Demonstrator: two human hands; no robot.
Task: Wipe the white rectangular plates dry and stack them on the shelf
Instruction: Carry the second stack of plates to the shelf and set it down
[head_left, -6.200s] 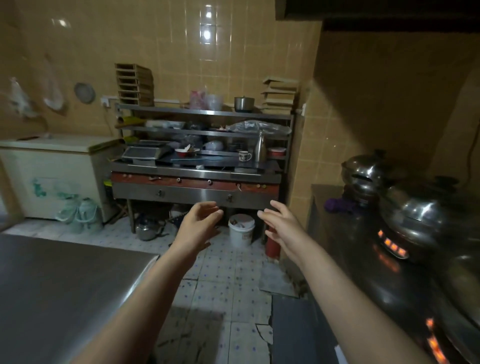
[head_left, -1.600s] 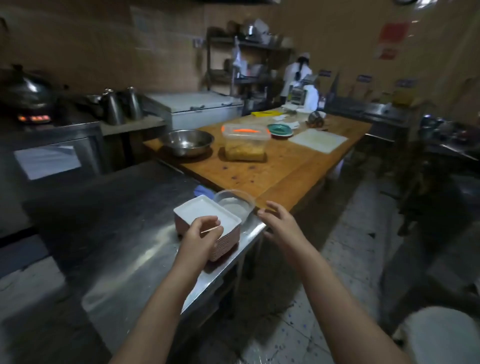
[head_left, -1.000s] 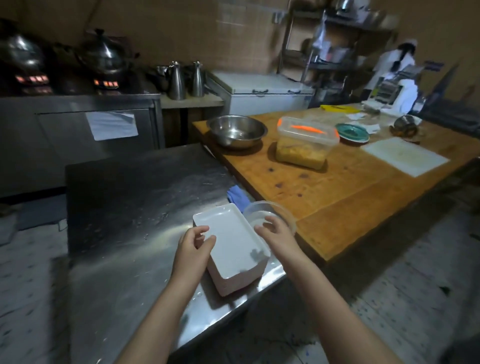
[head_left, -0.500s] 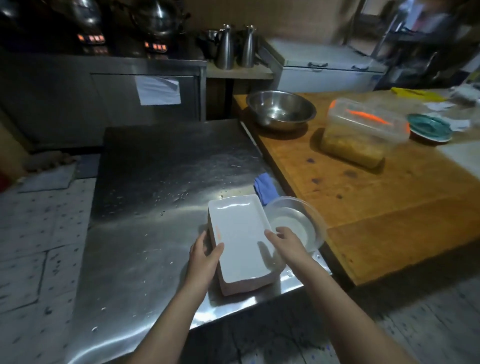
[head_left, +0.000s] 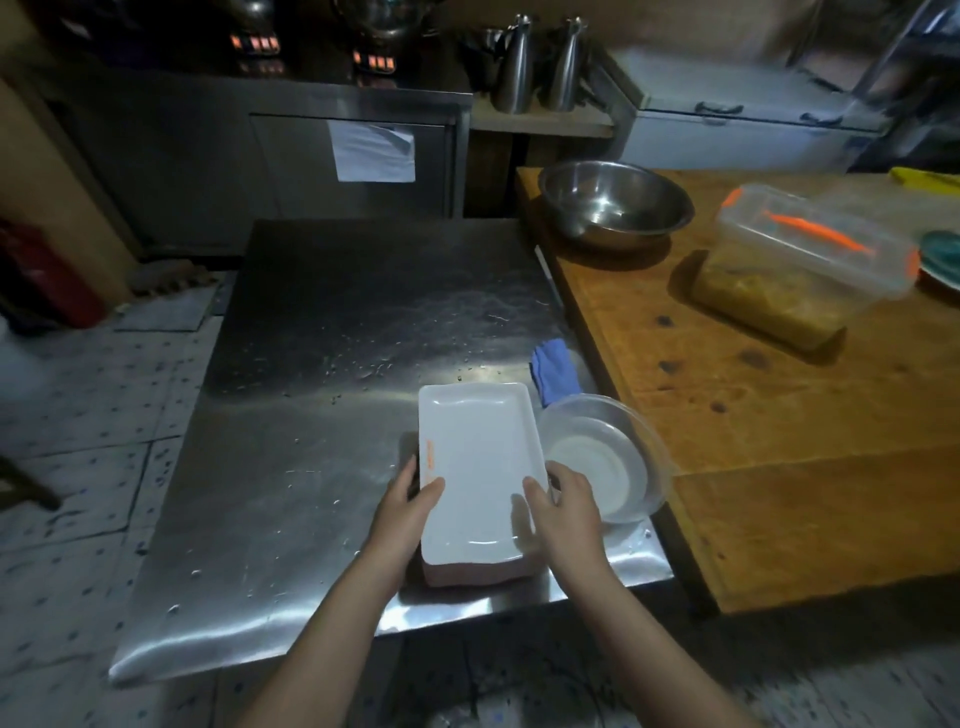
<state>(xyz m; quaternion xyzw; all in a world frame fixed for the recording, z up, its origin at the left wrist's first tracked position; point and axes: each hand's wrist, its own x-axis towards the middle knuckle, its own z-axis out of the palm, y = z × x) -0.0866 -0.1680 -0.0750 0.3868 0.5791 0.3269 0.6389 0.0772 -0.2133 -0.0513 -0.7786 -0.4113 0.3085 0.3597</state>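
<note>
White rectangular plates (head_left: 475, 457) stacked, long axis near-to-far; left hand (head_left: 402, 512), right hand (head_left: 566, 512): fingers clamped on long sides.

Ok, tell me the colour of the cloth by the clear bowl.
The cloth is blue; the head view shows it.

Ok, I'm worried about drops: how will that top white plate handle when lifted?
Probably slippery: the top plate glistens and droplets dot the steel table. Likely stiff, perhaps breakable, given its hard glossy rim.
</note>
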